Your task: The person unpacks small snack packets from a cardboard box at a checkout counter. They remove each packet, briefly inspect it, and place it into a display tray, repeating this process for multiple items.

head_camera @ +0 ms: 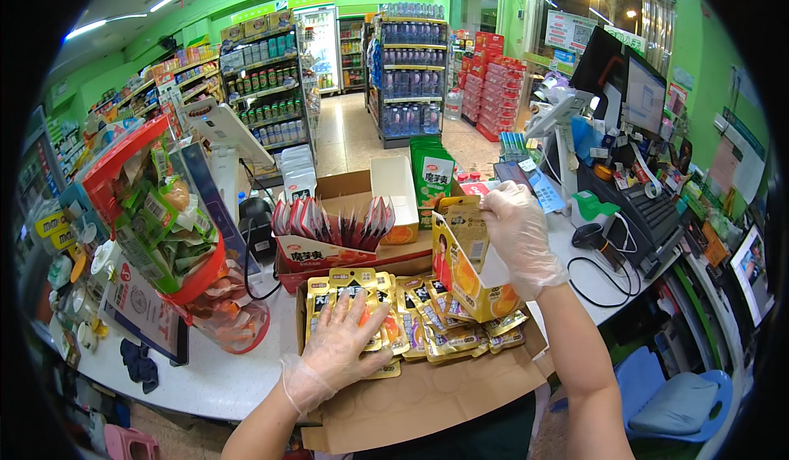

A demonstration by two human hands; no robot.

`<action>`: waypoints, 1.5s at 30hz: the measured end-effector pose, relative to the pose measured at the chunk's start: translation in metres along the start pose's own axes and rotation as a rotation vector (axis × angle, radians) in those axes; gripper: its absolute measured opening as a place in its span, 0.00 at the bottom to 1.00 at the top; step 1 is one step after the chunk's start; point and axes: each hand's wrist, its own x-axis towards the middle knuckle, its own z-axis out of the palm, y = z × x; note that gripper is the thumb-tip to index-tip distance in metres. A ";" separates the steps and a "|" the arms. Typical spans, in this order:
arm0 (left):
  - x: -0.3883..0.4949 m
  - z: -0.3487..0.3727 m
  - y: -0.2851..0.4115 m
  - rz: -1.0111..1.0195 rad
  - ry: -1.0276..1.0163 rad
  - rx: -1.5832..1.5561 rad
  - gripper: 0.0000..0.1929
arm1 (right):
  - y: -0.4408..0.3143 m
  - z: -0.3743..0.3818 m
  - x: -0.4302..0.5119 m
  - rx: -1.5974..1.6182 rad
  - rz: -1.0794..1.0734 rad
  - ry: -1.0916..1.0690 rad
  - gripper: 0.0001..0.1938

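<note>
Before me, an opened cardboard carton (431, 392) holds rows of gold snack packets (447, 340). My left hand (345, 340), in a clear plastic glove, lies flat with spread fingers on the packets at the carton's left side. A yellow and white display box (459, 275), printed with oranges, stands tilted over the packets on the right. My right hand (521, 235), gloved too, is at the top of this box. Its fingertips pinch the edge of an upright gold packet (468, 229) at the box's opening. The palm hides part of the box's right side.
Behind the carton stand a box of red and white packets (327, 247) and green packets (431, 170). A clear candy jar (172, 225) leans at left. Right are a barcode scanner (595, 241), its cable, and a keyboard (647, 207). A blue chair (678, 392) stands below.
</note>
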 end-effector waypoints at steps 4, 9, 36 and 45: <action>0.002 -0.010 0.002 -0.017 -0.042 -0.017 0.39 | -0.006 -0.016 0.007 0.042 -0.021 0.066 0.06; 0.003 -0.034 0.010 0.073 0.266 -0.199 0.40 | -0.045 -0.056 0.020 0.305 0.060 0.335 0.04; -0.001 -0.027 -0.010 -0.390 0.560 -1.128 0.48 | -0.153 0.013 -0.073 0.787 0.141 -0.839 0.33; -0.011 -0.011 -0.014 -0.107 0.137 -0.231 0.26 | -0.126 -0.030 -0.038 0.706 0.039 -0.413 0.15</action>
